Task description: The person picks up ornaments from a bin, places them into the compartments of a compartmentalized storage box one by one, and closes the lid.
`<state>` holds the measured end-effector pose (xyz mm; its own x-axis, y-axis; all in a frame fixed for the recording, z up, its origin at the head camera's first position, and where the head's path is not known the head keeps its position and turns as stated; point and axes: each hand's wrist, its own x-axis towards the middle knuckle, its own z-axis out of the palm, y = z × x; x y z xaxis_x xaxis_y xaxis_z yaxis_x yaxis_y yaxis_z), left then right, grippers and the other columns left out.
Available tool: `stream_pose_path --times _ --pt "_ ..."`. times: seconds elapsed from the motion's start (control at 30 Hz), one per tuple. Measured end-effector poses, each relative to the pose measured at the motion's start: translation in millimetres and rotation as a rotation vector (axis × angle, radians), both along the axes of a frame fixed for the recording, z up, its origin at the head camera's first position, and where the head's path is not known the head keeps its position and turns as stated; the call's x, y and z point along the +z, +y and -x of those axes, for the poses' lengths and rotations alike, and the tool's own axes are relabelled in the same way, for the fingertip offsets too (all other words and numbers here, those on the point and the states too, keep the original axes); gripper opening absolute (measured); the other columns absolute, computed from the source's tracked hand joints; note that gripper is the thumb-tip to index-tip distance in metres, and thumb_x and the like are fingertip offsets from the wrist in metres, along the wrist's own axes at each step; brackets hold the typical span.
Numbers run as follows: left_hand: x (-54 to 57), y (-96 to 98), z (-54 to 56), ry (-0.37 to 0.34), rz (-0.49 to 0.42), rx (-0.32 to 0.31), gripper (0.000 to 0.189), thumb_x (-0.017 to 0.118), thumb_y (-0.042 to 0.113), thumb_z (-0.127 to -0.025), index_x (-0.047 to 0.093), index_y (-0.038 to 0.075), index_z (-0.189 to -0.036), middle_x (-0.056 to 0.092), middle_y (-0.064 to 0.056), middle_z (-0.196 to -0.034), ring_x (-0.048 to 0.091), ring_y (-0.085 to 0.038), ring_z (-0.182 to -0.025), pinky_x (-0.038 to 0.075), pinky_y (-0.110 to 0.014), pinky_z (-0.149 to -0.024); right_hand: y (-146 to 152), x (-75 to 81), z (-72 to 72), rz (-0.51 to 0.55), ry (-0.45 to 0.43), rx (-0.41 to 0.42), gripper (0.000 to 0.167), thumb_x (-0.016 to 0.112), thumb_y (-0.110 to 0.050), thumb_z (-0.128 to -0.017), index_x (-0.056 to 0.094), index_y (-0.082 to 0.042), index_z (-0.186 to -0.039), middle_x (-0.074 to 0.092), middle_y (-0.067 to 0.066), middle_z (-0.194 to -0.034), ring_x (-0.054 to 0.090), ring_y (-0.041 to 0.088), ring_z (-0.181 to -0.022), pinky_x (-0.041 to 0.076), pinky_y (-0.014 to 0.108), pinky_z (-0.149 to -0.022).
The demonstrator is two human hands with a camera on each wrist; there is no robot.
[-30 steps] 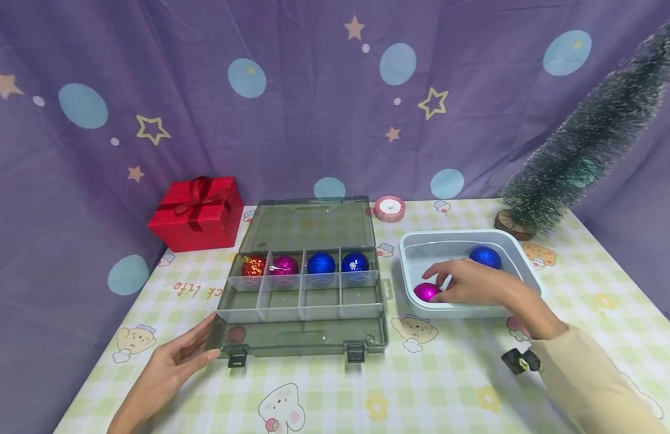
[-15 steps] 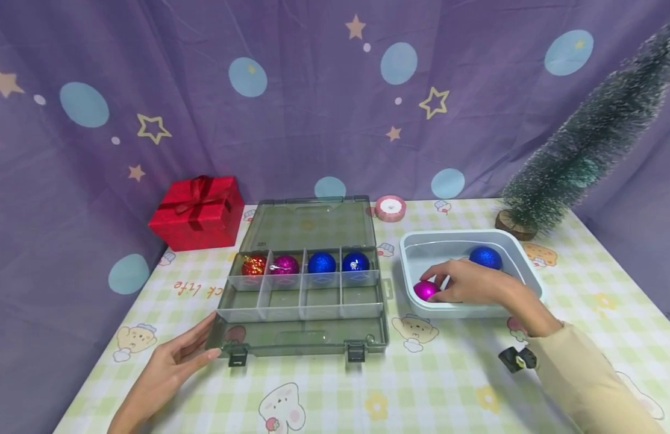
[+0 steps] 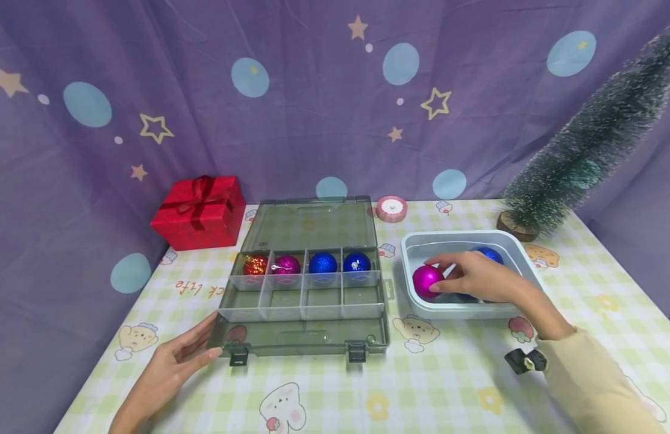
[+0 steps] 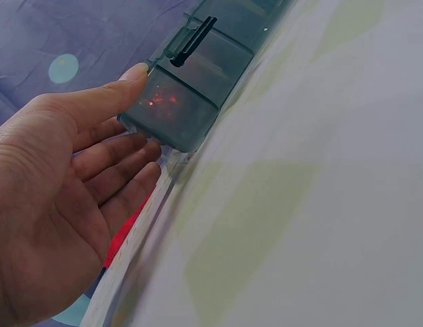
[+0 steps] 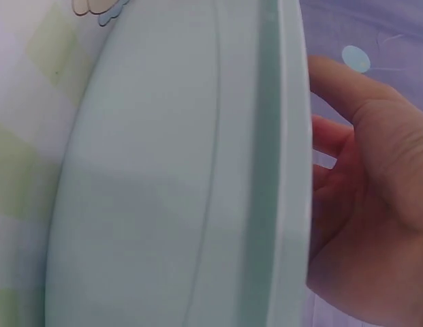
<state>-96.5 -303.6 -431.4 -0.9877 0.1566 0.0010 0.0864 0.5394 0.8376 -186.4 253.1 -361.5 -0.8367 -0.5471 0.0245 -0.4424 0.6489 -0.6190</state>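
My right hand (image 3: 478, 277) pinches a shiny magenta Christmas ball (image 3: 428, 281) between thumb and fingers, inside the left part of the pale blue tub (image 3: 470, 312). Behind the hand a blue glitter ball (image 3: 490, 254) shows in part; another dark ball low in the tub is mostly hidden. In the right wrist view the tub wall (image 5: 150, 157) hides the fingertips. With loosely extended fingers, my left hand (image 3: 169, 367) rests on the front left corner of an open divided organizer box (image 3: 305, 346). Its back row holds red (image 3: 255, 265), magenta glitter (image 3: 286, 265) and blue balls (image 3: 323, 264).
The box's clear lid (image 3: 313, 224) lies back behind it. A red gift box (image 3: 199, 214) stands at the back left, a pink ribbon roll (image 3: 391, 208) at the back, and a small Christmas tree (image 3: 579, 144) at the right. A checked cloth (image 3: 324, 392) covers the table.
The magenta ball in my right hand has risen from the tub's floor and shows more fully. My left hand has stayed at the organizer's corner.
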Motion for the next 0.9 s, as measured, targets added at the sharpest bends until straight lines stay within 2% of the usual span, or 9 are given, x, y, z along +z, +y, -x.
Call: stream_pose_path --times 0.07,0.2,0.27,0.33,0.47,0.53,0.63,0.9 --pt "0.1 0.0 0.3 0.003 0.005 0.002 0.07 0.073 0.03 -0.1 0.043 0.002 -0.157 0.041 -0.014 -0.159 0.043 0.005 -0.129 0.046 -0.009 -0.098 1 2.1 -0.7 0.019 0.018 -0.01 0.045 0.08 -0.024 -0.095 0.068 -0.002 -0.132 0.073 0.002 -0.107 0.07 0.014 -0.09 0.059 0.032 -0.079" --pt "0.5 0.0 0.8 0.004 0.012 0.003 0.07 0.073 0.031 -0.1 0.043 0.003 -0.157 0.042 -0.013 -0.159 0.044 -0.024 -0.138 0.046 -0.009 -0.098 2 5.4 -1.7 0.045 0.043 -0.028 0.046 0.08 -0.024 -0.095 0.067 -0.004 -0.134 0.072 0.004 -0.11 0.07 0.011 -0.087 0.058 0.032 -0.078" --pt "0.5 0.0 0.6 0.005 0.017 0.004 0.07 0.073 0.031 -0.1 0.043 0.004 -0.157 0.042 -0.012 -0.159 0.042 -0.033 -0.139 0.045 -0.008 -0.098 1 7.2 -2.2 0.052 0.053 -0.039 0.046 0.08 -0.023 -0.095 0.067 -0.003 -0.135 0.072 0.006 -0.112 0.07 0.011 -0.087 0.059 0.032 -0.079" --pt "0.1 -0.3 0.4 0.006 0.017 0.005 0.07 0.073 0.031 -0.1 0.043 0.004 -0.157 0.042 -0.012 -0.159 0.044 -0.029 -0.138 0.044 -0.008 -0.097 0 9.7 -2.3 0.053 0.067 -0.052 0.047 0.079 -0.023 -0.095 0.067 -0.003 -0.135 0.073 0.009 -0.116 0.071 0.012 -0.089 0.059 0.033 -0.08" --pt "-2.1 -1.2 0.6 0.028 0.0 -0.008 0.068 0.073 0.028 -0.1 0.044 0.003 -0.156 0.042 -0.014 -0.158 0.046 0.001 -0.131 0.045 -0.009 -0.098 -2 15.8 -2.2 0.062 0.073 -0.084 0.048 0.079 -0.023 -0.095 0.066 -0.003 -0.136 0.073 0.01 -0.119 0.072 0.014 -0.091 0.06 0.032 -0.08" --pt "-3.2 -1.6 1.0 0.041 -0.011 -0.017 0.067 0.073 0.025 -0.1 0.044 0.002 -0.156 0.042 -0.015 -0.158 0.043 0.011 -0.126 0.046 -0.01 -0.098 -3 18.7 -1.6 0.073 0.071 -0.089 0.048 0.079 -0.022 -0.095 0.066 -0.002 -0.136 0.074 0.009 -0.117 0.072 0.014 -0.091 0.06 0.031 -0.078" --pt "-4.3 -2.0 1.1 0.041 -0.024 -0.026 0.067 0.072 0.024 -0.101 0.043 0.001 -0.156 0.041 -0.016 -0.159 0.043 0.014 -0.125 0.046 -0.011 -0.099 -5 22.3 0.0 0.087 0.065 -0.09 0.047 0.079 -0.022 -0.095 0.066 -0.004 -0.136 0.074 0.006 -0.114 0.072 0.014 -0.09 0.06 0.031 -0.077" --pt "-3.4 -2.9 0.6 0.022 -0.021 -0.02 0.067 0.072 0.026 -0.101 0.043 0.003 -0.157 0.04 -0.015 -0.159 0.043 0.013 -0.125 0.047 -0.011 -0.098 -15 28.7 5.1 0.108 0.063 -0.083 0.044 0.08 -0.021 -0.094 0.068 -0.009 -0.134 0.075 0.001 -0.107 0.072 0.011 -0.089 0.06 0.033 -0.078"
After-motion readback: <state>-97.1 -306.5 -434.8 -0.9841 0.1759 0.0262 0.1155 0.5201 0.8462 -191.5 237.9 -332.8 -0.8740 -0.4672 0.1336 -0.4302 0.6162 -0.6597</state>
